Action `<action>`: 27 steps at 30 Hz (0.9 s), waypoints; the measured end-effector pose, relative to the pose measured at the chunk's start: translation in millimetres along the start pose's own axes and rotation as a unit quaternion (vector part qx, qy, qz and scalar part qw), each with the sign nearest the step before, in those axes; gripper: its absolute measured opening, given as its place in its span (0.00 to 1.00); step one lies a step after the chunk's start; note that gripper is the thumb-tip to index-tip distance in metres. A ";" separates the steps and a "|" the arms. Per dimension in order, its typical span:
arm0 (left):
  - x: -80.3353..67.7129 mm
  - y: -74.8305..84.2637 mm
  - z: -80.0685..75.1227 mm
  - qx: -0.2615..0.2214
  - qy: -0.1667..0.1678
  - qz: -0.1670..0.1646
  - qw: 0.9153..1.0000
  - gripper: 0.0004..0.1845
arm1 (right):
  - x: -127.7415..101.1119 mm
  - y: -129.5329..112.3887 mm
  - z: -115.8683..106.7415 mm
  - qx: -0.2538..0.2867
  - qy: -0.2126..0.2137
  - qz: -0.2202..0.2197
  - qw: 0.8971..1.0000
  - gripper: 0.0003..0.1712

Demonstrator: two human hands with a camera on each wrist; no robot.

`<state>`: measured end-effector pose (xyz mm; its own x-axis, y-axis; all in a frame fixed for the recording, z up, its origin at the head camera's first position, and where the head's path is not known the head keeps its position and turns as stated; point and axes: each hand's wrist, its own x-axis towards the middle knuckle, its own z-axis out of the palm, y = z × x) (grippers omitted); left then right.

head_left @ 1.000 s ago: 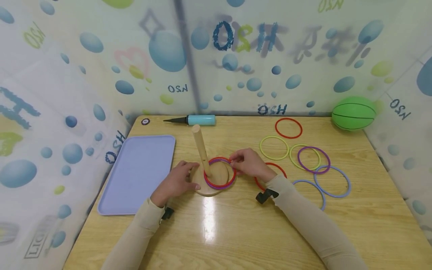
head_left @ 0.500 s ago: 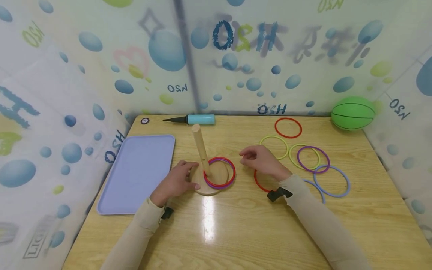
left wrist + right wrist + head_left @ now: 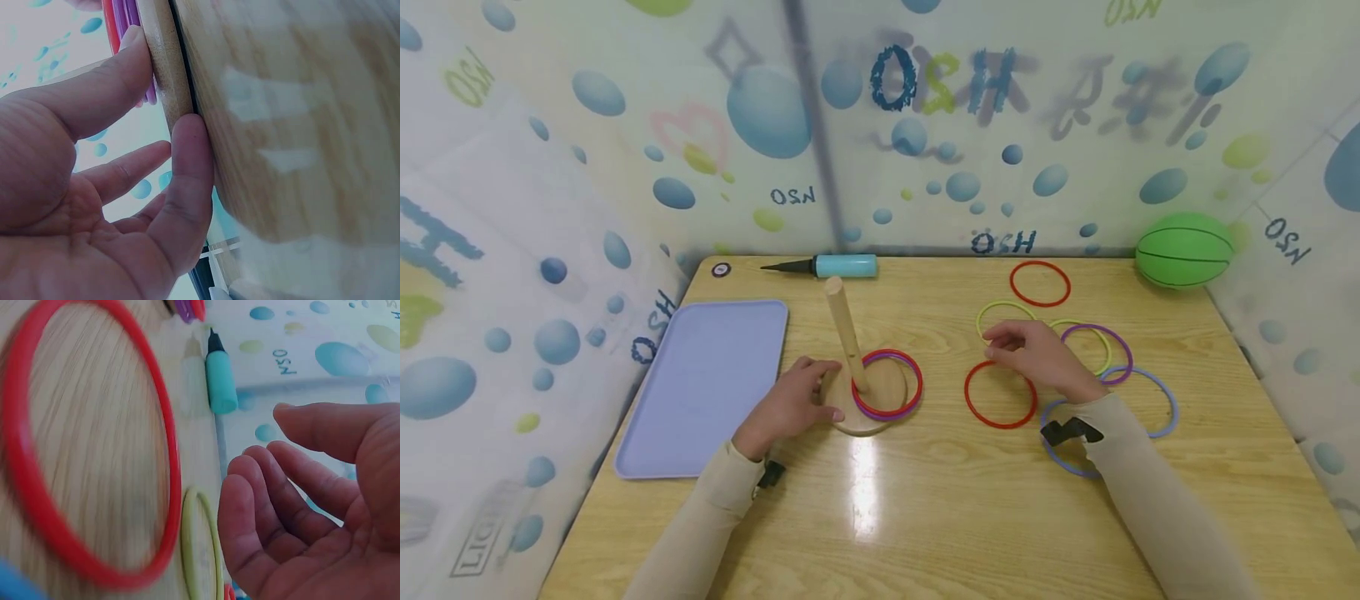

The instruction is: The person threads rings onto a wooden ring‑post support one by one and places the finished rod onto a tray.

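Note:
A wooden ring-toss stand (image 3: 842,321) with a round base stands mid-table, its post leaning slightly left. Around the post, lying on the base, are a red ring (image 3: 921,385) and a purple ring (image 3: 128,12) under it. My left hand (image 3: 784,410) holds the base's left edge. In the left wrist view its thumb rests at the base's upper edge and a finger lies against its side. My right hand (image 3: 1043,354) hovers to the right, fingers loosely bent, nothing in it. Below it a red ring (image 3: 967,398) lies on the table; a yellow ring (image 3: 1006,303) lies just behind.
Farther right lie another yellow ring (image 3: 1108,352), a purple ring (image 3: 1130,350) and two blue rings (image 3: 1176,412), partly behind the right arm. At the back are a red ring (image 3: 1040,305), a blue hand pump (image 3: 846,266) and a green ball (image 3: 1184,252). A lilac tray (image 3: 703,392) lies left.
My right hand has let go of the rings at the stand and moved right, over the loose rings. The left hand stays on the base.

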<state>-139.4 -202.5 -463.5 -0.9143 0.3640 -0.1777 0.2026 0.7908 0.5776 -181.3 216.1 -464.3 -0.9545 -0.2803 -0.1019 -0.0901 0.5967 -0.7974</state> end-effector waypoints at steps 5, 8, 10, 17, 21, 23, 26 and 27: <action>0.8 -1.6 0.9 -0.001 -0.001 0.000 1.000 0.43 | -9.3 17.8 -12.5 -0.023 0.007 0.013 1.000 0.19; 0.6 -1.7 0.7 -0.003 0.000 -0.001 1.000 0.43 | -14.9 26.9 -17.6 -0.041 0.004 0.009 0.999 0.19; 0.8 -1.9 0.7 -0.004 0.001 -0.001 1.000 0.43 | -17.9 30.6 -20.1 -0.055 0.001 -0.001 0.998 0.19; 1.0 -1.8 0.5 -0.007 -0.001 -0.003 1.000 0.43 | -20.0 35.4 -21.0 -0.093 -0.017 -0.016 0.995 0.18; 1.2 -1.7 0.8 -0.009 -0.001 -0.004 1.000 0.43 | -19.3 33.9 -17.8 -0.108 -0.019 -0.015 0.994 0.16; 1.1 -1.4 0.7 -0.010 -0.002 -0.006 1.000 0.43 | -19.6 30.8 -16.1 -0.116 -0.018 -0.010 0.993 0.14; 1.6 -2.3 1.2 -0.007 -0.002 -0.007 1.000 0.43 | -19.5 26.9 -13.7 -0.126 -0.016 -0.001 0.992 0.12; 1.7 -2.2 1.2 -0.006 -0.002 -0.007 1.000 0.43 | -19.2 25.9 -13.2 -0.129 -0.015 0.000 0.992 0.11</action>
<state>-140.9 -203.1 -466.1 -0.9157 0.3545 -0.1892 0.1852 0.7902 0.5842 -169.0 246.9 -475.1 -0.9458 -0.3005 -0.1234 -0.1631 0.7679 -0.6195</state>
